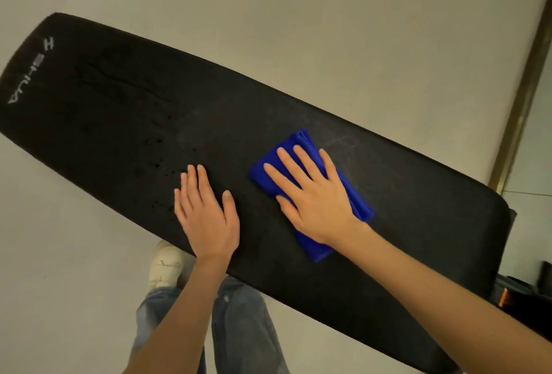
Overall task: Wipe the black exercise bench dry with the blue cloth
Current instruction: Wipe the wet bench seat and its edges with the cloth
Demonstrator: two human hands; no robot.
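**Cloth at mid-bench, wet patch to the left**

Nearest the camera, jeans point(239, 329) and a pale shoe point(164, 266) show below the near edge of the black exercise bench point(418, 224). The bench runs slantwise from near right to far left.

On its top the left hand point(206, 212) lies flat with its fingers straight and close together. It holds nothing and seems to brace the pad. Just to its right, the right hand point(313, 194) presses the folded blue cloth point(304, 142) down at about mid-length. Its fingers are spread and straight, not curled round the fabric.

Beyond the left fingertips lie scattered droplets point(158, 161). Farther left, dark wet streaks point(113, 75) run toward the end with the white logo point(30, 72).

The pad to the right of the cloth looks dull and probably dry, so the work lies to the left. To do it well:

- Keep palm weight over the whole cloth.
- Draw it in long, overlapping passes toward the logo end.
- Lift the left hand first, since it sits between the cloth and the droplets.
- Turn to a dry fold if the water only smears.
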